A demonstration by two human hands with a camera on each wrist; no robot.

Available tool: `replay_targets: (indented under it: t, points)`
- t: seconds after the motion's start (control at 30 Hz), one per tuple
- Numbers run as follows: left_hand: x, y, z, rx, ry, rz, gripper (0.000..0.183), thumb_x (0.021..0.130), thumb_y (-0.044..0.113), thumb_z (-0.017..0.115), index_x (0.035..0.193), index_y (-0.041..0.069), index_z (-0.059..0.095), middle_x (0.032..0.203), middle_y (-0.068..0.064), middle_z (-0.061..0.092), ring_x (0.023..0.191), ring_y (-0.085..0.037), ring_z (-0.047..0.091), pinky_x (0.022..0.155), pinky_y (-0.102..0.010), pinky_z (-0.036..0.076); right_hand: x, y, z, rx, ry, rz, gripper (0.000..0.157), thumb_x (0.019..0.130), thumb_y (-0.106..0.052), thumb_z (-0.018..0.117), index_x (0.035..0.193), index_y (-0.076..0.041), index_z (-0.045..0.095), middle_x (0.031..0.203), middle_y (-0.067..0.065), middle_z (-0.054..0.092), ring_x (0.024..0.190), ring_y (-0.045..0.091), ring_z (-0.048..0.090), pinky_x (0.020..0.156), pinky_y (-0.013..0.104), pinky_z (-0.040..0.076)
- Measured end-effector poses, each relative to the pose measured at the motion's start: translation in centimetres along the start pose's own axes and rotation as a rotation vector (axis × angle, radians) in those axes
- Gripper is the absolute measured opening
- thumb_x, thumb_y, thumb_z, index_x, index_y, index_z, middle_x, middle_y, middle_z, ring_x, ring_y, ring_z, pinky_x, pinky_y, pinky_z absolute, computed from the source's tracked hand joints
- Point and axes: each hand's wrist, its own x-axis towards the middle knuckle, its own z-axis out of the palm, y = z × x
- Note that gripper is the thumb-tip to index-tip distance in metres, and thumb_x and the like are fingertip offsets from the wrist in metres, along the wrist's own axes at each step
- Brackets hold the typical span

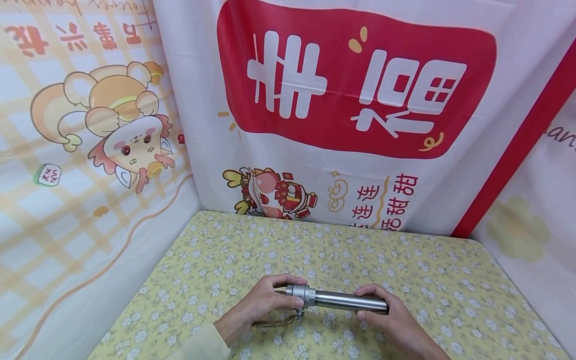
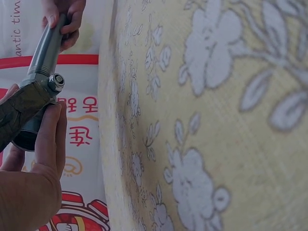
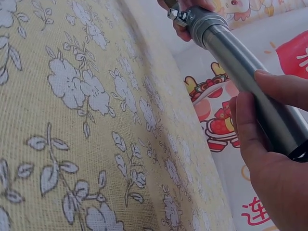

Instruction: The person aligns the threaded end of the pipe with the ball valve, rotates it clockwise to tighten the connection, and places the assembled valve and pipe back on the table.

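A metal ball valve [image 1: 302,294] and a smooth steel pipe [image 1: 342,300] are joined end to end, lying crosswise above the table in the head view. My left hand [image 1: 260,303] grips the valve body, thumb on the near side and fingers over the far side. Below the valve hangs its lever handle [image 1: 276,323], whose dark, worn covering [image 2: 20,109] shows in the left wrist view beside the stem nut [image 2: 57,82]. At the pipe's other end, my right hand [image 1: 392,316] holds it between thumb and fingers. Threads [image 3: 217,32] show where pipe meets valve in the right wrist view.
Under both hands is a table with a yellow floral cloth [image 1: 234,250]. Printed white hangings stand around it: one at the back with a red panel [image 1: 342,75], one at the left [image 1: 90,210] and one at the right [image 1: 540,225].
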Motion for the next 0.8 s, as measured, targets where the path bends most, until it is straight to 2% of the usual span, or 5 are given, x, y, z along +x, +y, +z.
replay_targets:
  t: [0.13, 0.4, 0.57, 0.8]
  points:
    - [-0.08, 0.02, 0.02, 0.0, 0.0, 0.0, 0.044, 0.091, 0.027, 0.091, 0.133, 0.02, 0.079, 0.136, -0.008, 0.068, 0.111, -0.023, 0.069, 0.091, -0.035, 0.067, -0.04, -0.07, 0.09, -0.041, 0.036, 0.003, 0.056, 0.097, -0.03, 0.085, 0.142, -0.006, 0.062, 0.137, 0.015, 0.063, 0.107, 0.025, 0.065, 0.089, 0.039, 0.059]
    - [-0.25, 0.11, -0.11, -0.019, 0.0, -0.013, 0.047, 0.091, 0.025, 0.092, 0.135, 0.018, 0.078, 0.134, -0.009, 0.068, 0.111, -0.024, 0.07, 0.092, -0.036, 0.067, -0.13, -0.31, 0.42, -0.045, 0.058, -0.013, 0.061, 0.098, -0.031, 0.085, 0.145, -0.002, 0.061, 0.138, 0.016, 0.064, 0.109, 0.025, 0.067, 0.09, 0.04, 0.063]
    - [-0.1, 0.06, -0.24, -0.019, 0.002, -0.019, 0.053, 0.09, 0.026, 0.092, 0.139, 0.014, 0.075, 0.135, -0.009, 0.068, 0.11, -0.023, 0.071, 0.095, -0.039, 0.067, 0.05, -0.23, 0.36, -0.035, 0.056, -0.012, 0.059, 0.099, -0.033, 0.083, 0.145, -0.003, 0.062, 0.136, 0.015, 0.066, 0.11, 0.025, 0.069, 0.093, 0.041, 0.065]
    - [0.11, 0.19, -0.28, -0.021, -0.005, -0.019, 0.046, 0.091, 0.027, 0.092, 0.135, 0.021, 0.078, 0.136, -0.009, 0.068, 0.11, -0.024, 0.072, 0.096, -0.043, 0.067, 0.32, -0.02, 0.13, 0.005, 0.032, -0.042, 0.05, 0.101, -0.028, 0.081, 0.141, -0.001, 0.067, 0.125, 0.01, 0.072, 0.107, 0.024, 0.075, 0.097, 0.044, 0.067]
